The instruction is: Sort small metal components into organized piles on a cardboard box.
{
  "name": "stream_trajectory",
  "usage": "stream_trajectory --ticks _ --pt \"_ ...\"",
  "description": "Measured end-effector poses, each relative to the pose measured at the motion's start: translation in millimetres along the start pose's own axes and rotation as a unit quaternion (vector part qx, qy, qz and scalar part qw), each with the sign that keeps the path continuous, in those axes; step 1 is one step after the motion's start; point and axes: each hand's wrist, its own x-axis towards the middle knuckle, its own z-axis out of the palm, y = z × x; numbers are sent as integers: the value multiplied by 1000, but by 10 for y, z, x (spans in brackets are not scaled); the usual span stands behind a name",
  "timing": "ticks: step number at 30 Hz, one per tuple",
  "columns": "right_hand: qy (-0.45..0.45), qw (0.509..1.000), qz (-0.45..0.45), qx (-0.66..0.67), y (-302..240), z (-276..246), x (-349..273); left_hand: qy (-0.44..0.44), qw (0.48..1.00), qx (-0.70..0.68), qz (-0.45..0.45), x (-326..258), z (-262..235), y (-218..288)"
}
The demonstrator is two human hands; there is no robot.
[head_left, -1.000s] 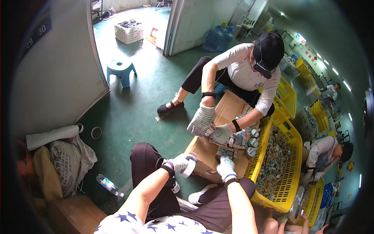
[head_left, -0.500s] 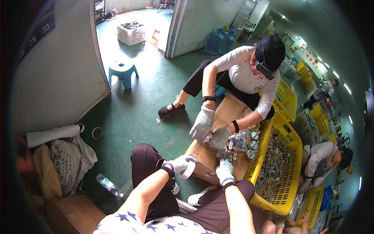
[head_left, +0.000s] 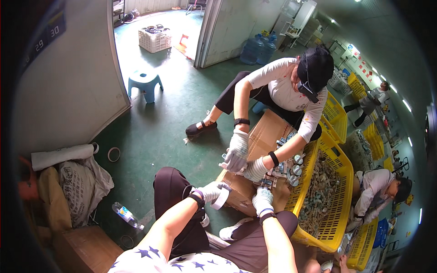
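My left hand (head_left: 210, 191), in a striped white glove, is closed round a ring-shaped roll of white tape (head_left: 221, 199) beside the cardboard box's near corner. My right hand (head_left: 262, 200), gloved too, rests at the near edge of the box (head_left: 241, 184) with its fingertips closed on a small metal part (head_left: 265, 183), partly hidden by the fingers. Heaped on the box top are several metal and white pieces (head_left: 291, 169). Across from me, a co-worker's two gloved hands (head_left: 243, 164) meet above the box, close to my right hand; what they handle cannot be made out.
Right of the box stands a yellow crate (head_left: 314, 152) full of small parts. A blue stool (head_left: 145, 86), a plastic bottle (head_left: 127, 215) and a tape ring (head_left: 114, 154) are on the green floor. Sacks (head_left: 82, 191) lean at the left wall. Other people work at the right.
The co-worker's hands have shifted slightly, the hand on the left turning and lifting a bit. A person in the background has moved. My hands stay almost in place.
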Motion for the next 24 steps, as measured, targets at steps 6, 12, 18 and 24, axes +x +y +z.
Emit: stream_trajectory --ticks 6,12,18,24 --pt "-18 1000 11 -11 -50 -28 31 -7 1000 21 1 -40 -20 -10" --pt "6 1000 -3 6 -25 -34 -28 -1 1000 -1 -14 -45 3 -14" --pt "41 998 -22 53 68 137 29 5 1000 31 1 -10 -13 -62" --pt "43 998 -22 50 38 134 20 1 999 47 -9 -8 -37 -91"
